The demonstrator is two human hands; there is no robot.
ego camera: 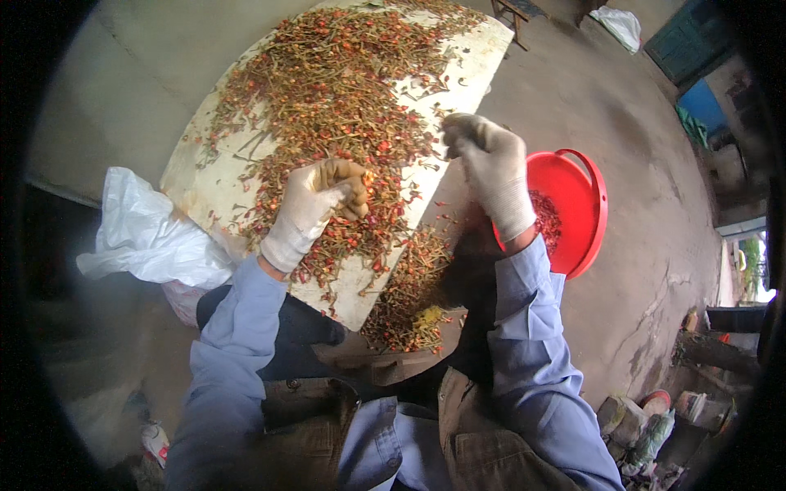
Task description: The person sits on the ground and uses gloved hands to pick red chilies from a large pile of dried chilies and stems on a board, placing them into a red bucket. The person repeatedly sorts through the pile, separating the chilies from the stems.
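Note:
A broad heap of plant stalks with small red and orange pieces (344, 80) covers much of a pale board (212, 153). My left hand (319, 199), in a white glove with stained fingers, is curled over the heap's near part. Between its fingertips is a small orange piece (368, 178). My right hand (488, 159), gloved too, is bent by the board's right edge; its fingertips are dark and blurred, so whatever they might hold is unclear. Beside that wrist, partly behind it, a red plastic bucket (574, 208) contains dark red pieces (546, 215).
A second pile of stalks (405, 294) lies below the board's right edge, near my lap. White woven plastic sacking (153, 233) bunches at the board's left. A wooden stool (516, 18) stands beyond on the concrete floor (614, 123); assorted clutter (638, 423) lies at lower right.

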